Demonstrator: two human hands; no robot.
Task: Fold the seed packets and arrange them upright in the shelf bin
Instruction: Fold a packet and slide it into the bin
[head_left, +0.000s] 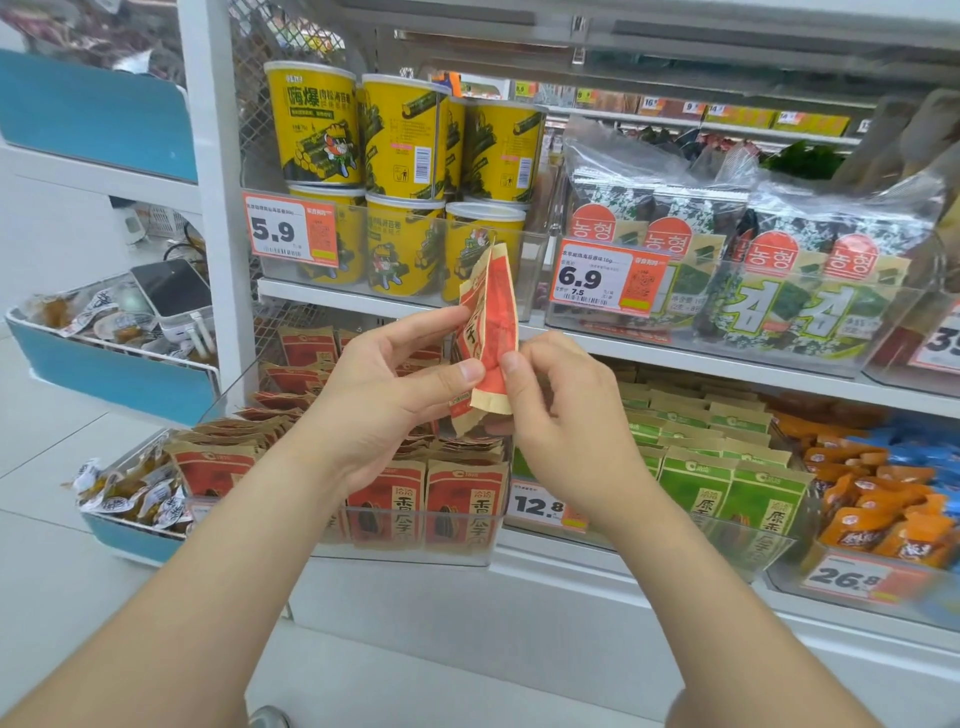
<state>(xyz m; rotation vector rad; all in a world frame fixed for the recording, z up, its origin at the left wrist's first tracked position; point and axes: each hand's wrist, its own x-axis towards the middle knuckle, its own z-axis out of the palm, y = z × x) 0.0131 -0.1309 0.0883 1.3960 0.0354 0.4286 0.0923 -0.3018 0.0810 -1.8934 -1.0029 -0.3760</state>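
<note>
A red and tan seed packet is held upright in the air in front of the shelves, bent along its length. My left hand pinches its left side between thumb and fingers. My right hand pinches its lower right edge. Below them a clear shelf bin holds several matching red and tan packets, the front row standing upright and those behind lying in a loose heap.
Green seed packets fill the bin to the right, orange snack packs further right. Yellow tubs and seaweed packs stand on the shelf above. Blue trays of wrapped snacks sit at the left.
</note>
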